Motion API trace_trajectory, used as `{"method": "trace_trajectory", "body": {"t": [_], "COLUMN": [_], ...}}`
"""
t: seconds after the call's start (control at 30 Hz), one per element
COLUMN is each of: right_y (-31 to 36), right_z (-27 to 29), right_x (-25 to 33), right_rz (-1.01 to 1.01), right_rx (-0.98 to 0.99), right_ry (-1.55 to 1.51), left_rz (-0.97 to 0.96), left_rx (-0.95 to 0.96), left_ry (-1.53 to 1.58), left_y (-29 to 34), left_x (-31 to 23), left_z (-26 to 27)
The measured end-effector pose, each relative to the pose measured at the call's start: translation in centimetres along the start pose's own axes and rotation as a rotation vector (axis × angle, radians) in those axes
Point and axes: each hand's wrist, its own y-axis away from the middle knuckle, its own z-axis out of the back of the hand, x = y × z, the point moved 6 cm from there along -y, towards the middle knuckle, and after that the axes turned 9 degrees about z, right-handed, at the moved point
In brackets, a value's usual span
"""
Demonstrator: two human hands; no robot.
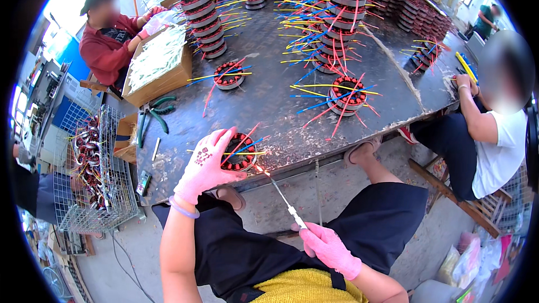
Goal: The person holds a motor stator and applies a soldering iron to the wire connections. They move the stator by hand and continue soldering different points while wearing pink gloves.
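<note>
Head view. Worn dark table [269, 90] filled the middle. At its near edge, toward the near left corner, stood a ring-shaped wound core [247, 161] with red coils; red, blue and yellow wire ends stuck out of it. The left hand [205, 163], pink-gloved, gripped this core from its left, fingers at the far side, thumb at the near side. The right hand [331, 249], also pink-gloved, was closed round the white handle of a slim rod tool [282, 195], held in front of the near edge, above the lap. Rod pointed up and left; a small orange glow showed at its tip, just beside the core's near right rim. Could not tell whether the tip touched a wire.

Farther in, a single core [230, 85] lay apart; to its right, a short stack [345, 106] sat nearer the near edge. Taller stacks [203, 19] of such cores rose toward the far edge, wires fanning out sideways. Near the left edge lay green-handled pliers [160, 109]; beyond them, a cardboard box [163, 91] held pale strips. A co-worker in red [104, 50] sat beside it; another in white [497, 146] sat by the right edge.
</note>
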Motion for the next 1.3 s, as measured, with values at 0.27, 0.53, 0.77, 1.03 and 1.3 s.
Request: {"method": "trace_trajectory", "body": {"t": [0.27,0.53,0.77,1.03,1.3], "right_y": [0.1,0.0,0.0,-0.1,-0.1], "right_z": [0.4,0.3,0.3,0.5,0.2], "right_x": [-0.3,0.0,-0.2,-0.4,0.1], "right_rz": [0.005,0.005,0.009,0.023,0.004], "right_rx": [0.007,0.012,0.009,0.021,0.017], "right_ry": [0.028,0.083,0.071,0.054,0.055], "left_rz": [0.015,0.024,0.018,0.026,0.022], "left_rx": [0.007,0.005,0.009,0.024,0.010], "left_ry": [0.001,-0.001,-0.001,0.008,-0.003], "left_y": [-0.2,0.1,-0.1,-0.1,0.0], "left_x": [0.0,0.1,0.0,-0.2,-0.2], "left_z": [-0.2,0.0,-0.1,0.0,0.0]}}
